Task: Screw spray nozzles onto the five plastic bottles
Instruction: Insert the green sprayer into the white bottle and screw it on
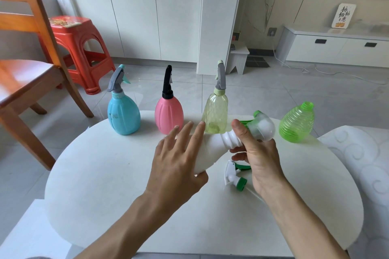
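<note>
A white bottle lies tilted above the round white table, its ribbed neck pointing right. My left hand cups its body with the fingers spread. My right hand grips the neck and the translucent nozzle with a green trigger sitting on it. A blue bottle, a pink bottle and a pale yellow-green bottle stand at the far edge, each with a nozzle on. At the right stands a green ribbed bottle with an uncapped neck. A loose white and green nozzle lies below my right hand.
A wooden chair stands to the left of the table, with a red plastic stool behind it. A white patterned seat is at the right edge. White cabinets line the back wall.
</note>
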Demonstrator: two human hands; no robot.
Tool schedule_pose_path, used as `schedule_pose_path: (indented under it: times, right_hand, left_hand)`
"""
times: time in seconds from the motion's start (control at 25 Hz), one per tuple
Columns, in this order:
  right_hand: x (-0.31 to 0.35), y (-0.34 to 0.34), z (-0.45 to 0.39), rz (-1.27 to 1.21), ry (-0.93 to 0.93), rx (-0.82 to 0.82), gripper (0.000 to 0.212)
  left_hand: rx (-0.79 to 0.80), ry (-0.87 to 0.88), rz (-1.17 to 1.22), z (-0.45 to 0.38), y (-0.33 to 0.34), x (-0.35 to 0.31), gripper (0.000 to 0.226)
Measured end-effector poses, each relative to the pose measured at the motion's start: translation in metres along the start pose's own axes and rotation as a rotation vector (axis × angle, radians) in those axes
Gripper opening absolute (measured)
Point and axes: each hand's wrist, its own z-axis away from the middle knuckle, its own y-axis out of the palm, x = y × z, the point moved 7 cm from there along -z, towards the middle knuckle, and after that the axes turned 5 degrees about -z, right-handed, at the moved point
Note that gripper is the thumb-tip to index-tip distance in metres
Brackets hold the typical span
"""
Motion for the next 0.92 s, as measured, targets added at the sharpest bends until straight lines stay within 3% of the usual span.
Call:
schedule_pose_path:
  times: [0.04,0.12,0.28,0.48,0.68,0.92]
  right_hand:
    - [-0.003,-0.001,0.0,-0.003,0.027,-0.017,0.095]
    - [-0.006,-0.001,0.001,0.014,0.057,-0.044,0.097]
    - [-0.005,0.005,0.001,0.191,0.062,0.05,0.072]
    - [0.004,0.012,0.002,0.13,-0.01,0.22,0.043]
    - [-0.007,0.02,0.008,0.198,0.061,0.233,0.051]
    - [-0.012,0.038,0.016,-0.113,0.06,0.337,0.054]
  left_hand:
    - [0.002,0.005,-0.03,0.0,0.001,-0.001,0.098]
    - [0.011,0.006,-0.055,0.0,0.003,-0.003,0.099]
    - [0.038,-0.034,-0.041,-0.004,0.004,0.003,0.098]
    - [0.018,-0.036,-0.036,-0.006,-0.001,0.011,0.097]
    - [-0.001,-0.017,-0.066,-0.001,0.002,0.007,0.095]
    - [-0.051,-0.043,0.052,-0.002,0.003,0.007,0.091]
